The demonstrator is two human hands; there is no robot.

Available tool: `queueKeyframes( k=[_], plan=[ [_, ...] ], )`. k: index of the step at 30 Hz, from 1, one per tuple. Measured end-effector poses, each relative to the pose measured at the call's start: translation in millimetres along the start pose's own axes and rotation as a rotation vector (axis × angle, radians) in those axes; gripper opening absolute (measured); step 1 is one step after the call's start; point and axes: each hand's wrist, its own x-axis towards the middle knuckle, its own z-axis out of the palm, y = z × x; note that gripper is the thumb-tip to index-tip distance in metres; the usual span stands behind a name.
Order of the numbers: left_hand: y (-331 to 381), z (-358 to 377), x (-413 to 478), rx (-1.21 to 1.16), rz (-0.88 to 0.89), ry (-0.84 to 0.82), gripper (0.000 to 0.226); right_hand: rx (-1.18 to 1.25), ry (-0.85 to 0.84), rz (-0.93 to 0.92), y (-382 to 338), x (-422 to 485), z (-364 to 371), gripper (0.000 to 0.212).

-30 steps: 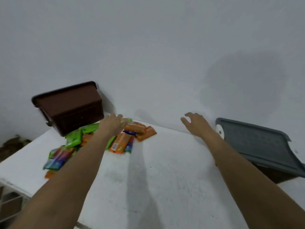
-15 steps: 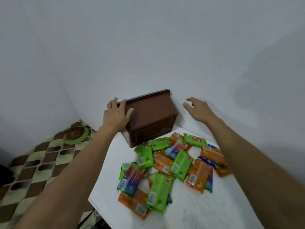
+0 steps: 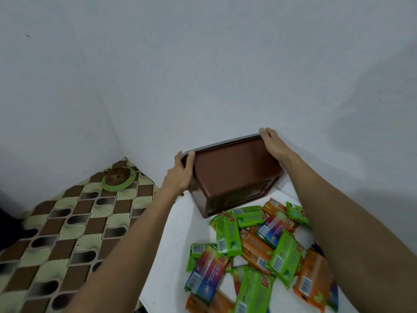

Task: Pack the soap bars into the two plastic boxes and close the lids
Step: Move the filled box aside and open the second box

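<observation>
A brown plastic box (image 3: 234,175) stands at the table's far left corner against the wall, its lid on. My left hand (image 3: 180,175) grips its left end, thumb over the lid rim. My right hand (image 3: 272,143) holds the lid's far right corner. In front of the box lies a loose heap of wrapped soap bars (image 3: 259,251), green, orange and multicoloured. The second box is out of view.
The white table (image 3: 180,224) ends just left of the box, with patterned brown and cream floor tiles (image 3: 67,229) below. A round green-rimmed object (image 3: 118,178) sits in the floor corner. White walls close in behind the box.
The view swung left from the grey-lidded box to the brown one. My left hand went from the soap pile to the box's left end, and my right hand landed on its far right corner.
</observation>
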Motion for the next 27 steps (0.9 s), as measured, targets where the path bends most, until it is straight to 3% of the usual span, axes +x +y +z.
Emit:
queueKeyframes(
  k=[8,10,14,16,18,20,22,27],
  plan=[
    [-2.0,-4.0,-6.7,-0.315,0.004,-0.05,0.104,0.182,0.055,0.117,3.8,-17.7,-8.3,0.073],
    [-4.0,-5.2,-9.8,-0.394,0.01,-0.047,0.086,0.236,0.066,0.136,6.1,-29.6,-13.2,0.076],
    [10.1,-9.5,-37.6,-0.609,0.021,-0.048,0.035,0.364,0.03,0.192,12.8,-65.7,-32.4,0.054],
    [12.9,-8.0,-49.6,-0.682,0.047,-0.048,0.023,0.376,0.018,0.206,16.9,-86.1,-45.7,0.054],
    [13.8,-5.6,-64.6,-0.702,0.077,-0.065,0.03,0.363,0.026,0.207,19.2,-108.9,-57.6,0.045],
    [15.7,-3.3,-82.0,-0.654,0.091,-0.091,0.057,0.326,0.059,0.167,24.4,-129.6,-68.8,0.031],
    [19.5,2.8,-100.1,-0.578,0.11,-0.097,0.072,0.225,0.097,0.047,35.1,-149.2,-81.0,0.033],
    [39.5,32.4,-164.6,-0.315,0.245,-0.108,0.055,-0.17,0.155,-0.122,74.3,-224.6,-116.4,0.053]
  ],
)
